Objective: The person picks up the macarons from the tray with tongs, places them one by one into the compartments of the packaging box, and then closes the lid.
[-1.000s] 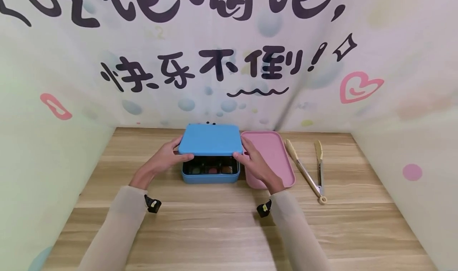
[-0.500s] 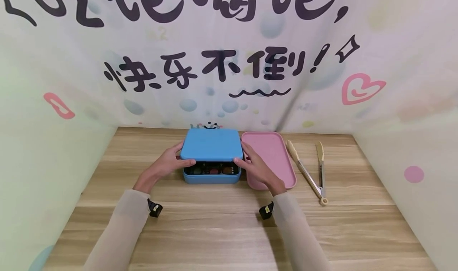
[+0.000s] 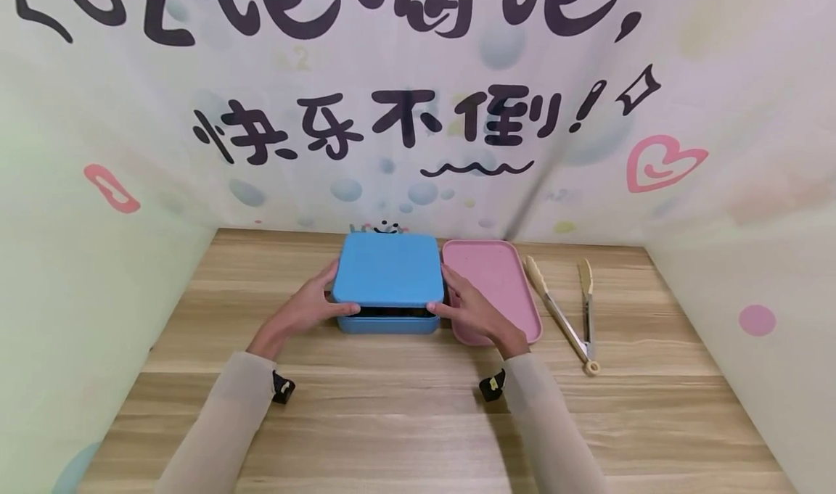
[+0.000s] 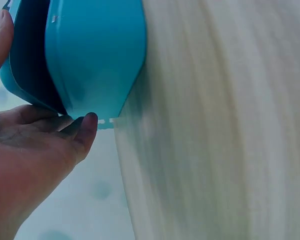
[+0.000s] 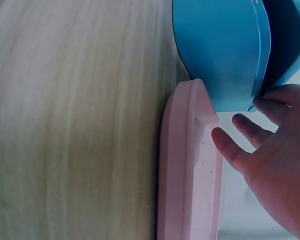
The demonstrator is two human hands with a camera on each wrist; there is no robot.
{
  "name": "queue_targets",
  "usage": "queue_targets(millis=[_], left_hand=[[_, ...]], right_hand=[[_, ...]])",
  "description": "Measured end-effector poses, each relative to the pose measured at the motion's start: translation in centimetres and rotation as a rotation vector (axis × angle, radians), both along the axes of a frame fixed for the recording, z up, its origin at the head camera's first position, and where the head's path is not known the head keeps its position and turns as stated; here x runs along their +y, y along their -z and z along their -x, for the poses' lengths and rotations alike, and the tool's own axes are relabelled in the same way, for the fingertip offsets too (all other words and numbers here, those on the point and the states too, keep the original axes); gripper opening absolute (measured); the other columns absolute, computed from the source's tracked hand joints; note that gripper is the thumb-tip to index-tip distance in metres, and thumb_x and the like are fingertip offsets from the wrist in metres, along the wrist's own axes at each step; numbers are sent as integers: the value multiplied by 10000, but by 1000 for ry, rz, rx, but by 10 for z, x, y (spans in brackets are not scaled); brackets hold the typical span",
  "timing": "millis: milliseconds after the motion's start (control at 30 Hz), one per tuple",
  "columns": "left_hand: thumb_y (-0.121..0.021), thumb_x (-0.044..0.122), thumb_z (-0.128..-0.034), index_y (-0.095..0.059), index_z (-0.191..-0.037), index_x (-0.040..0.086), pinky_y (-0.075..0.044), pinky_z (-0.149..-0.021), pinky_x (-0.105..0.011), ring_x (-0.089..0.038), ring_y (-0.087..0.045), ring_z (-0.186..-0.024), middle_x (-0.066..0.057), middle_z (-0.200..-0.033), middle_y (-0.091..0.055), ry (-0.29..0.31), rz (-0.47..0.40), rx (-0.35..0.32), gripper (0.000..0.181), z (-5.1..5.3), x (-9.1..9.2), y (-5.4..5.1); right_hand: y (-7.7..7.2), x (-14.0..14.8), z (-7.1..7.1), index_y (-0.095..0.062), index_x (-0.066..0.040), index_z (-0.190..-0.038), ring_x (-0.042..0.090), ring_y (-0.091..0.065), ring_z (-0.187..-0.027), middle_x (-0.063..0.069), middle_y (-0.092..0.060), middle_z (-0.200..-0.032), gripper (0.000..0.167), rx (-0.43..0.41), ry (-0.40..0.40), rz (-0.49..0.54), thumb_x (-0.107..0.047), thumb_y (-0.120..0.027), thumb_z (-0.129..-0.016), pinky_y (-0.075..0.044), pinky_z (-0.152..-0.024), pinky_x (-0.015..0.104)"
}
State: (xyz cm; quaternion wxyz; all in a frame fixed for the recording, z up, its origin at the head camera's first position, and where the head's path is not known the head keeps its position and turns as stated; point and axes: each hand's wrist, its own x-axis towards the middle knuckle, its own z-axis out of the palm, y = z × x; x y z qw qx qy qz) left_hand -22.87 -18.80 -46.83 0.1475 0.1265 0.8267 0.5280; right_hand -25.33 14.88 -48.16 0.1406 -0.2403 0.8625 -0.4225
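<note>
A blue lunch box (image 3: 390, 326) stands near the back of the table. Its blue lid (image 3: 388, 269) is tilted, with a dark gap along the front above the box. My left hand (image 3: 305, 307) grips the lid's left side, thumb at the front corner. On the opposite side my right hand (image 3: 474, 309) holds it the same way. The left wrist view shows the box wall (image 4: 97, 55) below the raised lid, with fingers by the far end. In the right wrist view the lid (image 5: 292, 45) also stands apart from the box. What lies inside is hidden.
Right beside the box lies a pink tray (image 3: 493, 283). Farther right, spread tongs (image 3: 568, 327) with beige tips rest on the wooden table (image 3: 392, 421). A printed wall (image 3: 313, 204) rises behind the table, and pale walls flank it.
Both hands have lowered the lid's front edge toward the box. The gap has narrowed, and the dark contents seen earlier are now covered. Tray and tongs have stayed in place.
</note>
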Motion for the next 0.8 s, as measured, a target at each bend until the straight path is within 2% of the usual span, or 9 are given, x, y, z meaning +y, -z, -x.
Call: queue_targets(millis=[133, 200, 333, 400, 467, 600, 733, 800], left_hand=[[-769, 316, -876, 39, -1597, 127, -201, -1189, -596, -351, -41, -1528, -116, -1669, 26, -8, 50, 22, 1100, -2, 0, 3], [-779, 345, -862, 39, -1594, 99, -218, -1184, -594, -371, -76, -1522, -135, -1666, 33, -17, 63, 17, 1125, -3, 0, 5], [-764, 416, -861, 44, -1587, 65, -206, -1190, -587, -375, -63, -1522, -134, -1665, 57, -24, 74, -14, 1141, -5, 1, 9], [-686, 442, -920, 19, -1583, 36, -172, -1204, -576, -356, -19, -1528, -139, -1664, 48, -36, 67, -26, 1049, -5, 1, 10], [-567, 428, -1000, -7, -1574, -2, -134, -1213, -568, -360, -1, -1526, -171, -1657, 35, -43, 17, -29, 910, -6, 1, 10], [-332, 312, -1098, -72, -1546, -80, -75, -1224, -548, -375, 6, -1518, -245, -1633, -19, -51, -86, -14, 650, -5, 0, 12], [-315, 181, -1101, -71, -1542, -88, -85, -1225, -542, -376, -3, -1516, -252, -1629, -29, -50, -111, -4, 572, -6, 0, 13], [-329, 146, -1095, -63, -1546, -76, -99, -1224, -541, -372, -8, -1516, -243, -1632, -27, -49, -109, -3, 569, -7, 0, 13]], right_hand=[[1, 1, -1, -21, -86, -1599, 224, -41, -1537, 114, -27, -1673, 1000, 10, -17, -36, -534, -616, -931, -166, -1229, 511], [2, 1, -2, -23, -75, -1597, 232, -43, -1537, 121, -31, -1671, 1004, 23, -24, -46, -534, -618, -931, -165, -1228, 516], [3, 0, -2, -30, -57, -1594, 241, -55, -1536, 131, -43, -1670, 1010, 47, -28, -75, -543, -615, -930, -161, -1228, 516], [3, -1, -3, -36, -45, -1592, 251, -63, -1535, 136, -50, -1668, 1001, 50, -24, -81, -540, -608, -936, -162, -1228, 517], [4, -1, -3, -48, -49, -1594, 250, -80, -1534, 128, -65, -1668, 976, 52, -12, -88, -545, -586, -948, -170, -1227, 510], [6, -3, -3, -112, -105, -1602, 235, -167, -1518, 90, -162, -1656, 870, 49, 26, -69, -545, -532, -980, -219, -1216, 499], [6, -6, -5, -198, -169, -1596, 226, -281, -1481, 64, -292, -1614, 756, 23, 63, -16, -505, -521, -1001, -299, -1184, 500], [5, -8, -7, -227, -167, -1589, 242, -330, -1459, 78, -335, -1592, 723, 11, 71, 3, -464, -537, -1007, -340, -1161, 502]])
